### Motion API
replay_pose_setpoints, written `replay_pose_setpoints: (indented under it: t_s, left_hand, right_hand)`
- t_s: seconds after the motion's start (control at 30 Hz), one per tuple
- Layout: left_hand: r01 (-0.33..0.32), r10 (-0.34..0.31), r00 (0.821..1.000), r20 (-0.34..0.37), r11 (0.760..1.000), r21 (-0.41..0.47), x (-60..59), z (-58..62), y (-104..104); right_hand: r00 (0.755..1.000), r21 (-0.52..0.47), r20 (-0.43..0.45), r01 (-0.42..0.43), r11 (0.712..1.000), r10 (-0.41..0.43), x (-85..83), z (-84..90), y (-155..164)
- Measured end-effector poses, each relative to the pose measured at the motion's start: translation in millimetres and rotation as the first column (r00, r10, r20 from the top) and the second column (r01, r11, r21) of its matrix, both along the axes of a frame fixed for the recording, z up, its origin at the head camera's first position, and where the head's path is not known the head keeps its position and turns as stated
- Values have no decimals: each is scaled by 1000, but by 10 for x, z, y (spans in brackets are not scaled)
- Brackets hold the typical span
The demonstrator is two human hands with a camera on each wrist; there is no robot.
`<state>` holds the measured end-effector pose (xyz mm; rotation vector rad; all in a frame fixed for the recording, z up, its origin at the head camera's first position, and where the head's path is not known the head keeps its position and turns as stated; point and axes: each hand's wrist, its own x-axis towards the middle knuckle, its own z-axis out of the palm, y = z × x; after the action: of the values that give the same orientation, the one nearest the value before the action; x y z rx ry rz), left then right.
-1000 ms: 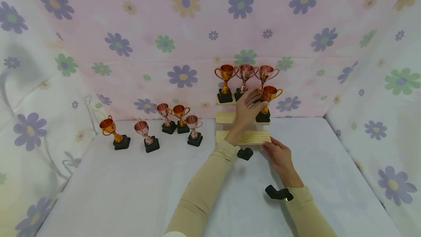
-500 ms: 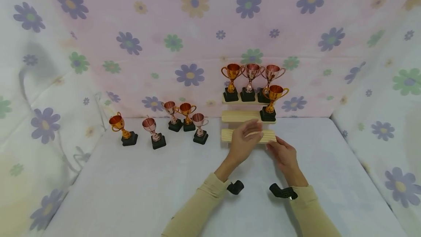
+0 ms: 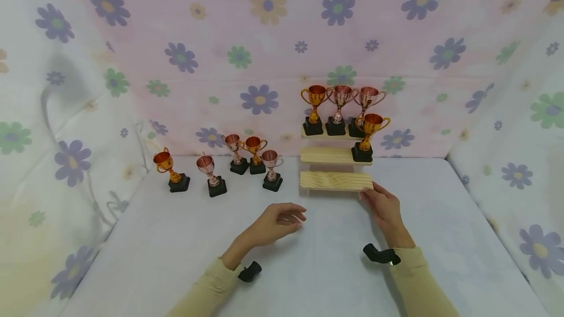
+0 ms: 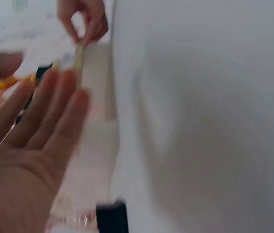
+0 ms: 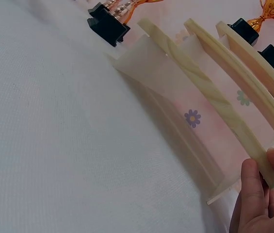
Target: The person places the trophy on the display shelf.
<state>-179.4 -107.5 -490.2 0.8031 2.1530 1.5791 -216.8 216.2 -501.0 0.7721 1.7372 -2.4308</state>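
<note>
A three-step wooden stand (image 3: 336,180) stands against the back wall. Three trophies (image 3: 339,104) line its top step, and a gold trophy (image 3: 369,131) stands at the right end of the middle step. My right hand (image 3: 374,197) pinches the right end of the bottom step; in the right wrist view, thumb and fingers (image 5: 253,187) hold that plank (image 5: 209,92). My left hand (image 3: 288,219) hovers over the white table in front of the stand, holding nothing. Its palm (image 4: 30,145) lies open in the left wrist view.
Several small trophies stand on the table to the left: a gold one (image 3: 169,165), a pink one (image 3: 210,172), and a group of three (image 3: 255,153) near the wall. Flowered cloth walls enclose the white table (image 3: 176,248) on three sides.
My left hand left the gold trophy on the middle step and drew back down and to the left over the table. The right hand stayed on the bottom step.
</note>
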Motion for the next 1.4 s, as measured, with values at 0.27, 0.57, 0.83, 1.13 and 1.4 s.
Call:
replay_pose_setpoints:
  t_s: [0.27,0.57,0.83,1.13,1.4]
  left_hand:
    - [18,-13,999,42,992,-125,106,59,-866]
    - [-271,281,960,-15,907,-322,222,123,-1821]
    - [-610,651,750,-115,614,-501,272,257,-2368]
    - [-825,851,499,-166,408,-392,82,250,-2504]
    - [-930,925,368,-99,366,-36,-199,221,-2445]
  right_hand:
    - [999,-33,-20,26,999,-27,-18,6,-13]
    - [1000,-40,-17,17,999,-17,-17,-1,-56]
    - [1000,-68,-24,14,998,-16,-20,12,-76]
    - [999,-62,-40,-6,998,4,20,6,1]
    - [999,-70,-41,-25,997,22,37,35,15]
